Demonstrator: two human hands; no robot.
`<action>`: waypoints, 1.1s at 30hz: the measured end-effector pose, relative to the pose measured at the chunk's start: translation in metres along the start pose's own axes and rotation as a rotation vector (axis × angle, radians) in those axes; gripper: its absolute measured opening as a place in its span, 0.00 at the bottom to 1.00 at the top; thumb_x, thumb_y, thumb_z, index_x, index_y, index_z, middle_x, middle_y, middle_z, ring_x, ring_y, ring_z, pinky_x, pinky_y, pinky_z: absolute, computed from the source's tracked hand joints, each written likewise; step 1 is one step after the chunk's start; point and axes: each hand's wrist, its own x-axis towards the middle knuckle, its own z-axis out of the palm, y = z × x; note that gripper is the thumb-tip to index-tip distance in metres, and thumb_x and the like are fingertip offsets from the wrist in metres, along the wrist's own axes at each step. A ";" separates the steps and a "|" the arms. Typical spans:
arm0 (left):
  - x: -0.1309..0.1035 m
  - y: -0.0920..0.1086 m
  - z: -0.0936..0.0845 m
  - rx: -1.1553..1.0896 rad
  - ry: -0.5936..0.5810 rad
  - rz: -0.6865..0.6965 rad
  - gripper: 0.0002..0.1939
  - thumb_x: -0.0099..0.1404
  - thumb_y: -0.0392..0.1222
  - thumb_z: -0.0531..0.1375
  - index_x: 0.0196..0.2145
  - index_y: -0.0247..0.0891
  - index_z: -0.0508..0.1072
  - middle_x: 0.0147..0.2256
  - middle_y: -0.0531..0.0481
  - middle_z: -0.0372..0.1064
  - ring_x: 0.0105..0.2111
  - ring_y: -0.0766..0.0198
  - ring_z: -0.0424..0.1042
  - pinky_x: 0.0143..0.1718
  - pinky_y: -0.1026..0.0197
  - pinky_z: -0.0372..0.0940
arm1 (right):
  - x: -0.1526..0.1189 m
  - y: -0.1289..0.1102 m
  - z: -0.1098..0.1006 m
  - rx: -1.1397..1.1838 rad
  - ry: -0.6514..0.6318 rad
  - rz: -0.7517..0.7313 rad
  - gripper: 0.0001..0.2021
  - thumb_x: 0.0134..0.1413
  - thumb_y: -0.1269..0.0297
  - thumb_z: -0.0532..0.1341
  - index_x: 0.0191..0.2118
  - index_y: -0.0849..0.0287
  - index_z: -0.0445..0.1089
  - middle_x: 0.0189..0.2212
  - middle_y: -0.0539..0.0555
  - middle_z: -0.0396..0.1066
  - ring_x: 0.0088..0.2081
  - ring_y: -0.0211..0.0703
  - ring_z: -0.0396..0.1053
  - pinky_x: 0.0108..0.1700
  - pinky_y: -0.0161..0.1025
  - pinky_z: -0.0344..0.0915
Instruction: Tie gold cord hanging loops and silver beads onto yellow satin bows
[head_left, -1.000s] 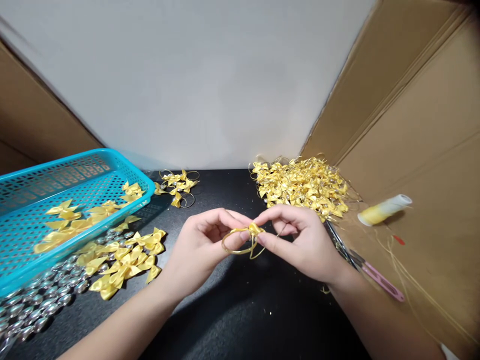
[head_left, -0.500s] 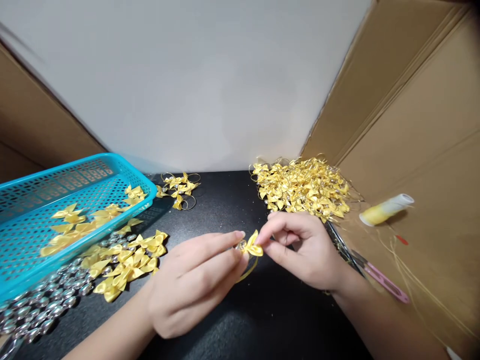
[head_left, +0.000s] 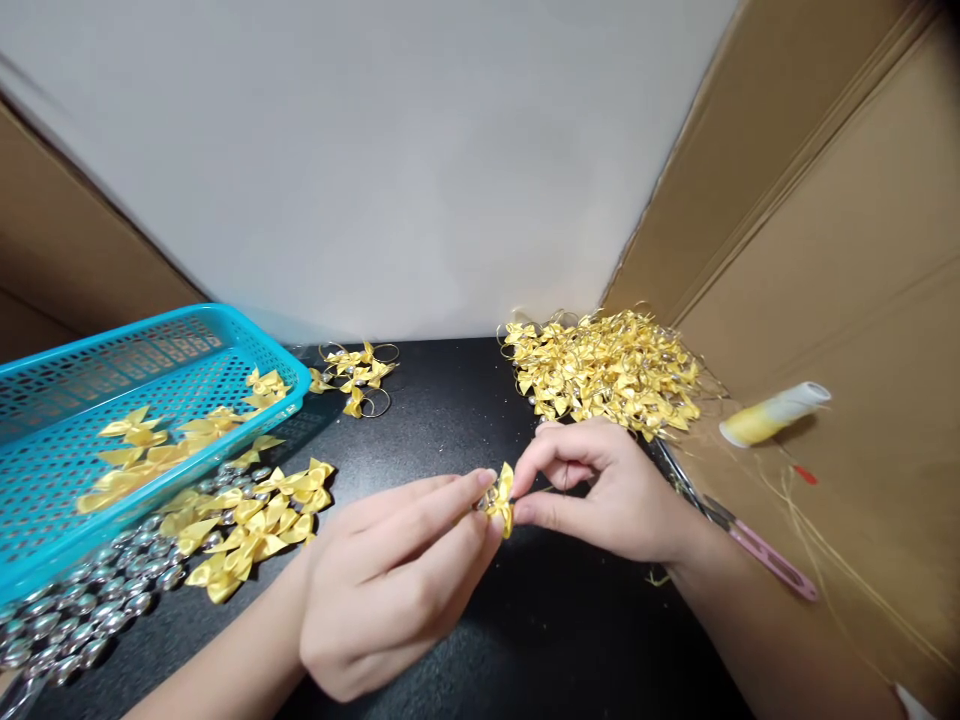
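My left hand (head_left: 405,585) pinches a small yellow satin bow (head_left: 505,503) between thumb and fingertips, with a shiny bead (head_left: 489,497) against its left side. Close by on the right, my right hand (head_left: 600,490) is closed in a pinch, its thumb and forefinger at the bow's edge. A thin dark line shows by its palm, but what the fingertips grip is too small to name. Loose yellow bows (head_left: 262,525) lie left of my left hand, beside many silvery beads (head_left: 97,605).
A blue basket (head_left: 221,325) holding more bows stands at left. Bows with gold loops form a small group (head_left: 360,375) and a big heap (head_left: 604,370) at the back. Pink-handled snips (head_left: 772,560), a thread spool (head_left: 776,413) and loose threads (head_left: 840,570) lie at right.
The bow has turned more upright between my fingers, and the gold loop below it no longer shows. My right fingertips have shifted slightly down along its edge.
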 end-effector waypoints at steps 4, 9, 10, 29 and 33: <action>-0.003 0.000 -0.002 0.007 0.025 -0.018 0.09 0.65 0.25 0.58 0.43 0.30 0.71 0.43 0.40 0.78 0.46 0.61 0.77 0.47 0.63 0.74 | -0.002 0.002 0.006 -0.051 0.066 -0.032 0.04 0.48 0.68 0.70 0.28 0.60 0.75 0.15 0.39 0.47 0.19 0.29 0.46 0.26 0.32 0.51; -0.003 -0.002 -0.002 -0.039 0.047 -0.091 0.12 0.65 0.28 0.59 0.46 0.33 0.73 0.45 0.41 0.77 0.43 0.60 0.78 0.45 0.63 0.75 | -0.005 0.006 0.012 -0.114 0.130 -0.051 0.04 0.52 0.67 0.68 0.29 0.59 0.74 0.13 0.38 0.49 0.18 0.29 0.46 0.33 0.36 0.57; -0.002 -0.003 -0.001 -0.094 0.070 -0.127 0.13 0.66 0.29 0.58 0.48 0.35 0.73 0.46 0.41 0.77 0.42 0.60 0.78 0.44 0.62 0.75 | -0.006 0.006 0.013 -0.128 0.127 -0.056 0.04 0.53 0.66 0.67 0.29 0.59 0.74 0.14 0.38 0.50 0.19 0.29 0.47 0.35 0.37 0.58; 0.011 -0.042 0.059 -1.152 0.404 -1.418 0.09 0.46 0.37 0.72 0.22 0.32 0.76 0.23 0.49 0.75 0.23 0.69 0.70 0.27 0.68 0.65 | -0.015 -0.010 -0.054 0.441 -0.360 0.003 0.17 0.53 0.52 0.66 0.45 0.54 0.73 0.31 0.55 0.77 0.32 0.44 0.73 0.36 0.42 0.69; 0.015 -0.036 0.055 -1.070 0.388 -1.359 0.09 0.46 0.38 0.72 0.21 0.33 0.76 0.24 0.48 0.76 0.23 0.68 0.70 0.28 0.66 0.65 | -0.027 -0.018 -0.053 0.508 -0.499 0.099 0.18 0.54 0.54 0.65 0.48 0.57 0.74 0.37 0.59 0.80 0.33 0.44 0.77 0.36 0.39 0.72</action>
